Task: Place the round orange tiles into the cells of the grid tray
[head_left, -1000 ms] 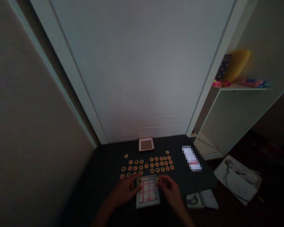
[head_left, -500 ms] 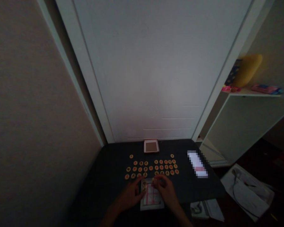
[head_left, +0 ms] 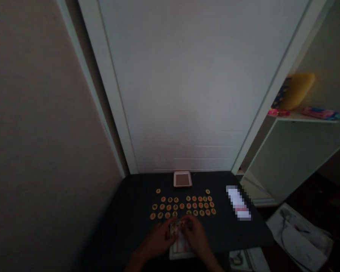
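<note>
The scene is dim. My left hand (head_left: 158, 239) rests at the left edge of a small white board with a red grid (head_left: 181, 247), its fingers curled against the rim. My right hand (head_left: 195, 235) lies over the board's upper part, fingertips pinched at a small round piece I cannot make out clearly. Several round tan game pieces (head_left: 184, 207) with red or dark marks lie in rows on the dark table (head_left: 130, 211) just beyond the board. A small square box (head_left: 182, 179) sits at the table's far edge.
A white door or panel (head_left: 187, 94) rises behind the table, a beige wall on the left. A white shelf (head_left: 303, 118) at right holds a yellow object and coloured items. A blurred-out white item (head_left: 238, 202) lies on the table's right. Papers and a white bag lie on the floor at right.
The view has tilted up and shifted, so the table sits lower in frame. My right hand has moved left over the board's top, closer to my left hand.
</note>
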A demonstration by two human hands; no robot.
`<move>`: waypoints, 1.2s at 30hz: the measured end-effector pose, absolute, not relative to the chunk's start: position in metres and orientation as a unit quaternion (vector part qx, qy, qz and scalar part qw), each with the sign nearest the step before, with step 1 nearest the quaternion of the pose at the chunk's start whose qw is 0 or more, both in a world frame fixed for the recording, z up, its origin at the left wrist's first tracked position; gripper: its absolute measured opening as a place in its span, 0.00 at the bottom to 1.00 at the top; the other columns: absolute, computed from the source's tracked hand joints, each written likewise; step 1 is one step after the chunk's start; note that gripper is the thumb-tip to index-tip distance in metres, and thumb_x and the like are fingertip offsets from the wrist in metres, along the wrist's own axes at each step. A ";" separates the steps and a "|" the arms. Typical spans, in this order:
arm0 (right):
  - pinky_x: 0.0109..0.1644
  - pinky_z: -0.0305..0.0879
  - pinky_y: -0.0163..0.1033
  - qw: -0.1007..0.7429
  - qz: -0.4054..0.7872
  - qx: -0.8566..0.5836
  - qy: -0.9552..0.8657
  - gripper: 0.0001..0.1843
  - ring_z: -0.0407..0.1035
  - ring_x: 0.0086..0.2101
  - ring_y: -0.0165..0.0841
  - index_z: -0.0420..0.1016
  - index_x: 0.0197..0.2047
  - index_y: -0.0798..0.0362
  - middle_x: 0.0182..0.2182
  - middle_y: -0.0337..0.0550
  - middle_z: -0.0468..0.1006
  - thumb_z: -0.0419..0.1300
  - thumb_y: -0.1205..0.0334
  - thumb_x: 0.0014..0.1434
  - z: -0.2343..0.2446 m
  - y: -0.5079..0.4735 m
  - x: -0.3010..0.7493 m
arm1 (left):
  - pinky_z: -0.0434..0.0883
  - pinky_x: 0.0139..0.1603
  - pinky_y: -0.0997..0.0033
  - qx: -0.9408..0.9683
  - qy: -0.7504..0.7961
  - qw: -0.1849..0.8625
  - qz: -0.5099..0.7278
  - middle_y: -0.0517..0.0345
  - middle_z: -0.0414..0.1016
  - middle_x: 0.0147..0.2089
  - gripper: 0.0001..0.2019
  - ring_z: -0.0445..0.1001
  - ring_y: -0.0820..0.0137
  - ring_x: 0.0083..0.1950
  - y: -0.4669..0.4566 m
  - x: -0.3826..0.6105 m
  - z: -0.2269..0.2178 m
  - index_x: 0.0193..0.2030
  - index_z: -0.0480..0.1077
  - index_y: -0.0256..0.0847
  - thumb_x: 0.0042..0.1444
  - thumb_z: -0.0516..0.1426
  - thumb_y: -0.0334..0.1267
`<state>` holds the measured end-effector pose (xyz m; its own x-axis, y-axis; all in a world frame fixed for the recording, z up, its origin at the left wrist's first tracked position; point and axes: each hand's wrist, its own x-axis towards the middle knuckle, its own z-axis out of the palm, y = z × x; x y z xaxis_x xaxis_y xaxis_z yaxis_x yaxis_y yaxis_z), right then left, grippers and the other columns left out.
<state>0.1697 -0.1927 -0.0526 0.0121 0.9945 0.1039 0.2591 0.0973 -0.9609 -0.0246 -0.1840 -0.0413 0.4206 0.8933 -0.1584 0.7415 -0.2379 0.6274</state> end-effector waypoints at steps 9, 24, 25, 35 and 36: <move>0.43 0.72 0.40 0.446 0.377 -0.534 -0.611 0.10 0.77 0.37 0.39 0.76 0.40 0.51 0.36 0.47 0.81 0.57 0.57 0.59 -0.078 -0.183 0.168 | 0.68 0.47 0.69 0.783 0.542 0.292 0.092 0.52 0.81 0.49 0.30 0.77 0.58 0.50 -0.186 -0.023 -0.032 0.69 0.59 0.49 0.61 0.53 0.54; 0.45 0.71 0.39 0.384 0.355 -0.589 -0.616 0.13 0.78 0.40 0.39 0.81 0.41 0.52 0.37 0.47 0.84 0.56 0.66 0.56 -0.078 -0.182 0.164 | 0.69 0.51 0.65 0.790 0.547 0.261 0.092 0.51 0.79 0.55 0.26 0.78 0.56 0.53 -0.184 -0.015 -0.034 0.65 0.63 0.49 0.64 0.50 0.55; 0.45 0.71 0.38 0.381 0.358 -0.588 -0.617 0.13 0.79 0.40 0.39 0.81 0.41 0.52 0.37 0.48 0.84 0.56 0.66 0.56 -0.077 -0.182 0.164 | 0.69 0.51 0.66 0.791 0.546 0.259 0.091 0.51 0.80 0.54 0.25 0.78 0.57 0.53 -0.183 -0.015 -0.035 0.65 0.63 0.49 0.65 0.49 0.55; 0.43 0.71 0.38 0.381 0.330 -0.603 -0.618 0.11 0.78 0.38 0.39 0.81 0.38 0.52 0.37 0.48 0.83 0.56 0.68 0.58 -0.077 -0.185 0.158 | 0.68 0.52 0.64 0.785 0.545 0.283 0.082 0.52 0.80 0.53 0.26 0.77 0.55 0.53 -0.184 -0.018 -0.032 0.67 0.61 0.51 0.63 0.52 0.51; 0.43 0.70 0.38 0.381 0.326 -0.603 -0.621 0.11 0.78 0.38 0.39 0.80 0.38 0.52 0.36 0.47 0.83 0.56 0.68 0.58 -0.076 -0.185 0.157 | 0.68 0.52 0.64 0.785 0.544 0.285 0.084 0.52 0.80 0.53 0.26 0.77 0.55 0.54 -0.184 -0.018 -0.032 0.67 0.61 0.51 0.63 0.52 0.51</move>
<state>0.1570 -0.1849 -0.0763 0.0171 0.9966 0.0801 0.4996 0.0609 -0.8641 -0.0178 -0.1835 -0.0319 0.3943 0.9015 -0.1782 0.8058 -0.2460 0.5387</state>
